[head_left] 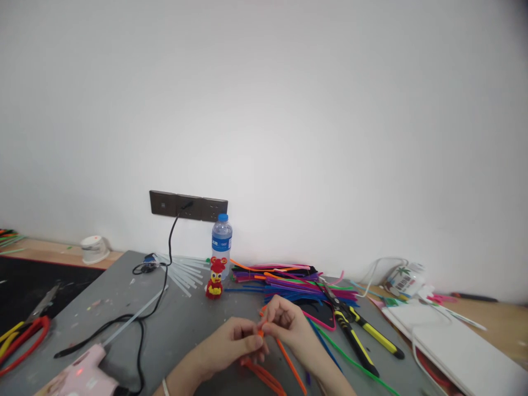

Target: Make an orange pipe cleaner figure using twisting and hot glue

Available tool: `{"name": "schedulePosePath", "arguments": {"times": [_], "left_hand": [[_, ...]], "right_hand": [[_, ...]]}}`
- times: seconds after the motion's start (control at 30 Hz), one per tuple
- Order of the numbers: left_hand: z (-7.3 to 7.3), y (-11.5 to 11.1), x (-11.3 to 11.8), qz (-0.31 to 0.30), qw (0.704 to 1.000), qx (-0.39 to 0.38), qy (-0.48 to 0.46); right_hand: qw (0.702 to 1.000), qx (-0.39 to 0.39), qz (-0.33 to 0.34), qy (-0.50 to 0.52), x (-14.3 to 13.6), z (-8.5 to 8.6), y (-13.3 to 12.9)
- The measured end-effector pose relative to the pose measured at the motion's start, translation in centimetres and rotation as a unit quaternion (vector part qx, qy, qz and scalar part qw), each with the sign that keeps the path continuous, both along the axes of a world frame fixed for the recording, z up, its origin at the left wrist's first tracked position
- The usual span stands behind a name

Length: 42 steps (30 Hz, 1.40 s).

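Flat grey counter before you; heaped multicoloured fuzzy pipe cleaners at the back. Your left hand and right hand both pinch a bright-orange fuzzy stem between them, over the counter.

The left hand and right hand pinch an orange pipe cleaner between them.

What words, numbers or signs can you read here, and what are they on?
No words read clearly.
Blue bottle label: white characters, too blurred to read; a small rings sign.
White package with leaf print: a barcode; any numbers are too small.
Pink glue gun: nothing readable.
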<state>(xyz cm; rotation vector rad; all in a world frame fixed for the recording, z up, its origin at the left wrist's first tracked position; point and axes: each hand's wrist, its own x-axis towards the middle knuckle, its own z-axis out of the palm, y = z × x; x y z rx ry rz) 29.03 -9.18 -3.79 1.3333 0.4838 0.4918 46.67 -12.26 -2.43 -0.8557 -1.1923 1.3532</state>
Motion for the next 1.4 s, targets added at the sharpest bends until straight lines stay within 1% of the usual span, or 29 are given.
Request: {"name": "schedulePosePath", "arguments": {"times": [0.13, 0.27, 0.43, 0.5, 0.57, 0.63, 0.67, 0.77, 0.87, 0.93, 1.1, 1.2, 1.4], "left_hand": [[-0.4, 0.3, 0.1, 0.035, 0.996, 0.076, 0.017], [-0.5, 0.4, 0.1, 0.064, 0.984, 0.15, 0.065], [0.3, 0.3, -0.2, 0.076, 0.956, 0.243, 0.147], [0.7, 0.2, -0.2, 0.076, 0.943, 0.279, 0.164], [0.9, 0.1, -0.2, 0.076, 0.936, 0.3, 0.166], [0.9, 0.1, -0.1, 0.082, 0.935, 0.303, 0.167], [0.8, 0.1, 0.0, 0.089, 0.933, 0.303, 0.171], [0.3, 0.2, 0.2, 0.122, 0.923, 0.307, 0.195], [-0.1, 0.4, 0.3, 0.145, 0.911, 0.323, 0.214], [-0.2, 0.5, 0.4, 0.149, 0.908, 0.326, 0.215], [0.0, 0.5, 0.3, 0.152, 0.919, 0.304, 0.2], [0.2, 0.4, 0.3, 0.151, 0.92, 0.298, 0.205], [0.2, 0.6, 0.3, 0.148, 0.923, 0.29, 0.203]], "right_hand": [[1.0, -0.008, -0.014, -0.007, 0.0, -0.4, 0.4], [0.996, -0.022, -0.03, -0.077, 0.4, -0.9, 0.7], [0.986, -0.014, -0.016, -0.166, 1.0, -1.4, 0.7], [0.984, -0.009, -0.001, -0.176, 1.1, -1.3, 0.5], [0.986, -0.004, 0.02, -0.166, 1.1, -1.1, 0.4], [0.988, -0.002, 0.031, -0.154, 1.0, -0.9, 0.4], [0.988, -0.001, 0.025, -0.154, 0.9, -0.9, 0.4], [0.983, -0.005, -0.023, -0.18, 0.6, -1.1, 0.7], [0.969, 0.003, -0.074, -0.234, 0.5, -1.3, 0.9], [0.958, 0.022, -0.092, -0.27, 0.4, -1.3, 0.9], [0.944, 0.055, -0.102, -0.308, 0.4, -0.9, 0.7], [0.938, 0.073, -0.098, -0.324, 0.2, -0.8, 0.6], [0.927, 0.11, -0.093, -0.347, 0.1, -1.4, 0.6]]}}
